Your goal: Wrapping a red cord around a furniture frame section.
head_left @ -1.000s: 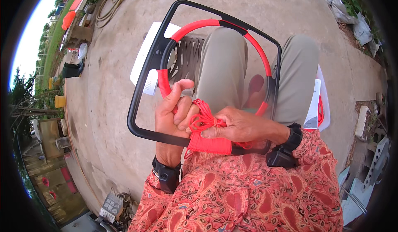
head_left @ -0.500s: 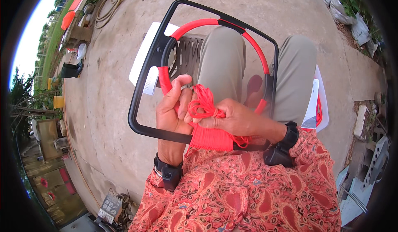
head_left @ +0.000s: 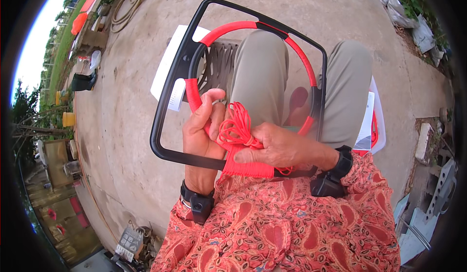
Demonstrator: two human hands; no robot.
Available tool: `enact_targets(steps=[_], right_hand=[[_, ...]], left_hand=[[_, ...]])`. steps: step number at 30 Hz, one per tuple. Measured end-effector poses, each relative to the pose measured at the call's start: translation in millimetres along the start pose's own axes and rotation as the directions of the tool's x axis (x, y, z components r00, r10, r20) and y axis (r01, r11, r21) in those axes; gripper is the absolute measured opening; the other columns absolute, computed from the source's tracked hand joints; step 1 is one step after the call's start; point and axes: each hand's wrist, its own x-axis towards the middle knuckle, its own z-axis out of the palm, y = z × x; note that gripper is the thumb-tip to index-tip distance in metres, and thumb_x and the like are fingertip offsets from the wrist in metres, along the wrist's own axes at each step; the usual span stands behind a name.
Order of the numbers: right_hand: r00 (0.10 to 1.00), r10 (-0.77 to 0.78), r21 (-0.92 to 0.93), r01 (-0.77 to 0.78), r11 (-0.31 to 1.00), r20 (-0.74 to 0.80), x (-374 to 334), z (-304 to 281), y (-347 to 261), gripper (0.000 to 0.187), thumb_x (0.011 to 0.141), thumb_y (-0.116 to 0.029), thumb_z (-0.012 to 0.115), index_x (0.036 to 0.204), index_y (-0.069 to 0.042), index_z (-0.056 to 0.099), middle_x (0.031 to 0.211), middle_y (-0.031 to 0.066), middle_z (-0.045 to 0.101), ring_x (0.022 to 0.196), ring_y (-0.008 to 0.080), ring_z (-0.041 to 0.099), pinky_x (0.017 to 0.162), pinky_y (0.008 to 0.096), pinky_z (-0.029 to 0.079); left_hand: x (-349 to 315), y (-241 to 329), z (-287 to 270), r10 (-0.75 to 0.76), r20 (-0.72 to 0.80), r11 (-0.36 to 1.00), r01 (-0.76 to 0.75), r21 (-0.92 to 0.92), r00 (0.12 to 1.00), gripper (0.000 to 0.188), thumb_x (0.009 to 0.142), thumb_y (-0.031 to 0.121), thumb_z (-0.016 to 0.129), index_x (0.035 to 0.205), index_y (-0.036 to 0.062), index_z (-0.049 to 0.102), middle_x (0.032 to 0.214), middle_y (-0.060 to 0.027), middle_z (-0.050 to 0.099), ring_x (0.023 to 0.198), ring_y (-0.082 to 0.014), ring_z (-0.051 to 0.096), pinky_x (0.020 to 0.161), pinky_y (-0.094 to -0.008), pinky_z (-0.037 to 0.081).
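Observation:
A black frame (head_left: 168, 89) with rounded corners and an inner ring lies tilted over my lap. Red cord is wound tightly round parts of the ring (head_left: 193, 94) and, in a broad band (head_left: 250, 169), across the frame's near bar. My left hand (head_left: 202, 131) is closed round the near left of the ring, its thumb up along the wrapping. A looped bundle of red cord (head_left: 236, 126), bound at its lower end, sits beside those fingers. My right hand (head_left: 282, 145) grips the bundle's bound end just above the wound band; its fingertips are partly hidden.
Beyond my left knee stands a grey woven seat or stool (head_left: 216, 68) with white sheets (head_left: 170, 70) by it. A white tub (head_left: 378, 121) is beside my right leg. Farther off are a coiled hose (head_left: 131, 7), dark boots (head_left: 84, 81) and concrete blocks (head_left: 424, 143).
My right hand has turned and shifted slightly, its thumb now lower near the wound band. The cord loops have spread and moved a little nearer. My left hand keeps its hold on the ring.

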Motion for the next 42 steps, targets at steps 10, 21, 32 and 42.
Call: enact_targets(steps=[10, 21, 32, 42], right_hand=[[0.996, 0.072, 0.008, -0.072, 0.997, -0.044, -2, -8, 0, 0.035, 0.096, -0.032, 0.059, 0.101, 0.002, 0.061, 0.073, 0.0053, 0.054, 0.073, 0.0123, 0.047, 0.071, 0.0337, 0.044], [0.998, 0.064, 0.013, -0.064, 0.998, 0.003, 3, -7, 5, 0.042, 0.095, -0.039, 0.060, 0.104, 0.002, 0.062, 0.074, 0.0079, 0.056, 0.072, 0.0128, 0.048, 0.070, 0.0330, 0.044], [0.999, 0.002, 0.023, -0.001, 1.000, -0.041, 0, -1, 2, 0.044, 0.095, -0.041, 0.060, 0.106, 0.001, 0.061, 0.075, 0.0083, 0.056, 0.071, 0.0141, 0.047, 0.069, 0.0336, 0.043], [0.994, 0.106, 0.225, -0.108, 0.968, 0.020, 1, -2, 2, 0.037, 0.096, -0.034, 0.061, 0.109, 0.001, 0.061, 0.087, 0.0033, 0.062, 0.084, 0.0107, 0.053, 0.080, 0.0307, 0.045]], left_hand=[[2, -3, -2, 0.024, 0.042, 1.000, -0.024, -0.009, 0.999, 0.029, 0.102, 0.023, 0.047, 0.112, -0.0026, 0.059, 0.056, -0.0001, 0.037, 0.052, -0.0106, 0.037, 0.057, -0.0252, 0.036], [1, 1, 4, 0.019, 0.007, 0.999, -0.019, 0.048, 1.000, 0.035, 0.104, 0.029, 0.042, 0.109, -0.0015, 0.058, 0.049, 0.0028, 0.032, 0.040, -0.0082, 0.028, 0.042, -0.0247, 0.029], [-2, 0, 10, 0.018, -0.017, 0.994, -0.019, -0.106, 1.000, 0.037, 0.106, 0.031, 0.037, 0.107, -0.0011, 0.057, 0.047, 0.0030, 0.028, 0.037, -0.0080, 0.025, 0.037, -0.0258, 0.025], [-1, 9, 7, 0.009, 0.043, 0.977, -0.018, 0.212, 0.999, 0.030, 0.102, 0.023, 0.047, 0.103, -0.0046, 0.058, 0.050, 0.0007, 0.037, 0.041, -0.0091, 0.034, 0.042, -0.0256, 0.033]])
